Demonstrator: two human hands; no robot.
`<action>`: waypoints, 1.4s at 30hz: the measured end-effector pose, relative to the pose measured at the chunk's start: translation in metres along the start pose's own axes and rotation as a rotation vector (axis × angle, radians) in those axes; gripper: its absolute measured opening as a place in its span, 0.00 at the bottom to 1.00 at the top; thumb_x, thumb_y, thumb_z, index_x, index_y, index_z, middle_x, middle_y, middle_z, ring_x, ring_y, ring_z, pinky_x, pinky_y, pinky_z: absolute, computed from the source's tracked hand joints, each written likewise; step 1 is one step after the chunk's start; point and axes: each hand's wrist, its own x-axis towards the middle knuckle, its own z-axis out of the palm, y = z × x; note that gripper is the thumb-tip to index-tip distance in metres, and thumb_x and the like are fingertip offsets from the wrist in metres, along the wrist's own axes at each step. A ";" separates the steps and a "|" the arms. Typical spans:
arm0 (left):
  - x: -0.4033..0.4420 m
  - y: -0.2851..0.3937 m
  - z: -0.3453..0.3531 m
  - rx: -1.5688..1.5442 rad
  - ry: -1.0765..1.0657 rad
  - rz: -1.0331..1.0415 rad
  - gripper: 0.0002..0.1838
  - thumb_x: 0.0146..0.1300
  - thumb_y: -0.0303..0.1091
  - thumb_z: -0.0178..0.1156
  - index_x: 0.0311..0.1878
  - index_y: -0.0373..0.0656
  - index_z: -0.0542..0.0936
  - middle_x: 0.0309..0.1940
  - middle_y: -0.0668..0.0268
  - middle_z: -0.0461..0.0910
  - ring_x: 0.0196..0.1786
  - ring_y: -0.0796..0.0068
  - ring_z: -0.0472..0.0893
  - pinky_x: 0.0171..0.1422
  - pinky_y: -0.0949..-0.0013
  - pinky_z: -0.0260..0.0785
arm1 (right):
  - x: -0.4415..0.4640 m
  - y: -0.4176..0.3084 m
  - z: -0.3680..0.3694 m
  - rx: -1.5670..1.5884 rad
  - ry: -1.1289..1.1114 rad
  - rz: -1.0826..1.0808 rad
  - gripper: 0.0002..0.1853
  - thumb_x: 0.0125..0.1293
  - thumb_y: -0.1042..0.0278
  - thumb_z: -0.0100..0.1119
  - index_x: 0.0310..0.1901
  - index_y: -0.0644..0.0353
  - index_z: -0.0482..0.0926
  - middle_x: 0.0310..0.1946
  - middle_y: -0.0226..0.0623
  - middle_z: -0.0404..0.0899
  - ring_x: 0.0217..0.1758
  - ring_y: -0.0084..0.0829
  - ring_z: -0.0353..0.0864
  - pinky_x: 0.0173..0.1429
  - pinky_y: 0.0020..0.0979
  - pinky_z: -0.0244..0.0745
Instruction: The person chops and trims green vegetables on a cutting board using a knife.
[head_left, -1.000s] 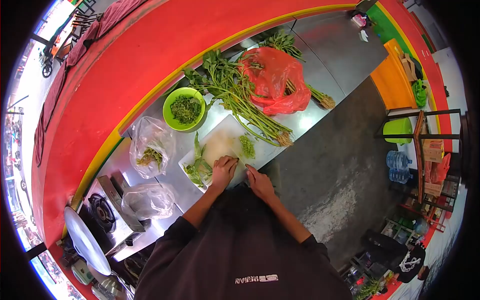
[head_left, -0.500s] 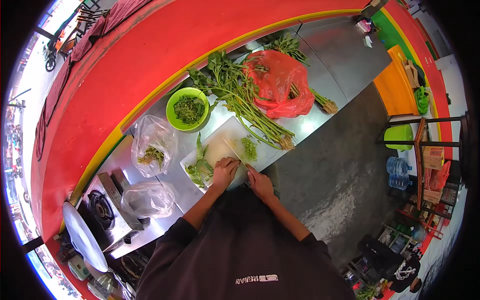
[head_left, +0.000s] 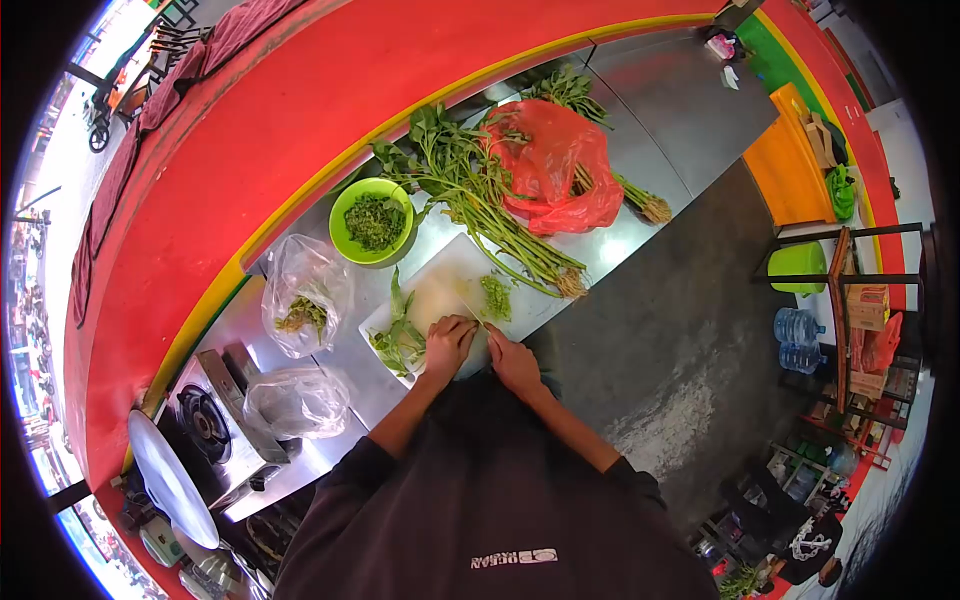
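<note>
A white cutting board lies on the steel counter in front of me. My right hand is closed round the handle of a knife, whose blade points away over the board. Curled beside the blade, my left hand presses on green stems that its fingers mostly hide. Leafy greens stick out to the left of that hand. Chopped green stem pieces form a small heap to the right of the blade. Beyond the board stands a lime-green bowl with chopped greens in it.
Long-stemmed greens and a red plastic bag lie behind the board. Two clear plastic bags are at the left, near a gas stove. The counter's edge runs along the right, above the floor. A person is at the lower right.
My right hand and the knife have shifted slightly left, nearer my left hand. My left hand stays on the stems.
</note>
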 end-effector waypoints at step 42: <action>-0.008 0.003 -0.009 0.034 -0.019 -0.019 0.09 0.61 0.25 0.70 0.46 0.42 0.90 0.41 0.64 0.85 0.47 0.59 0.83 0.54 0.56 0.75 | 0.012 -0.019 0.017 -0.054 0.029 0.022 0.21 0.83 0.50 0.48 0.73 0.38 0.74 0.35 0.58 0.86 0.37 0.63 0.86 0.42 0.61 0.80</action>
